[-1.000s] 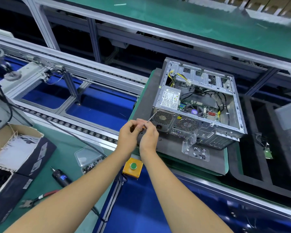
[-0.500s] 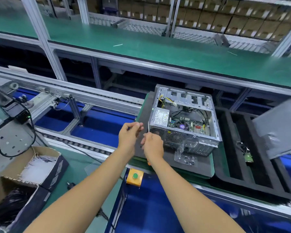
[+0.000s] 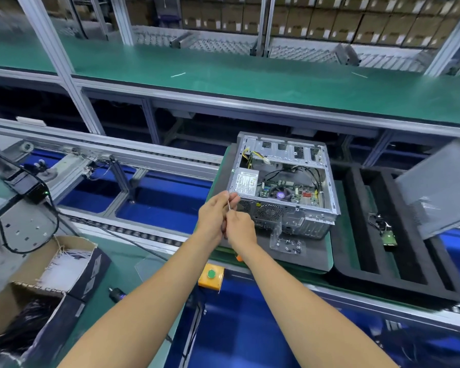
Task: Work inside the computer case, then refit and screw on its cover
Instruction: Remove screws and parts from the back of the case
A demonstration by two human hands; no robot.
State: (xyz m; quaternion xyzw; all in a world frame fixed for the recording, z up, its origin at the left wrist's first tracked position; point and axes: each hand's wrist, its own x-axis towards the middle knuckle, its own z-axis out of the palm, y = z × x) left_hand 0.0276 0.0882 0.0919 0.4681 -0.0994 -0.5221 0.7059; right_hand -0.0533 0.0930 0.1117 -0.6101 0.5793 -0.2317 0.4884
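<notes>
Hands, left (image 3: 215, 213) and right (image 3: 241, 227), pinch a thin white tie (image 3: 228, 204) together beside the open case (image 3: 283, 181).

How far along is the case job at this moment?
Early to middle. Done: the open grey metal computer case lies on the black foam pad, its inside exposed. In hand: the left hand and right hand pinch a thin white strip beside the case. Left: refitting the grey perforated cover panel, which sits off to the right, then the screws.
</notes>
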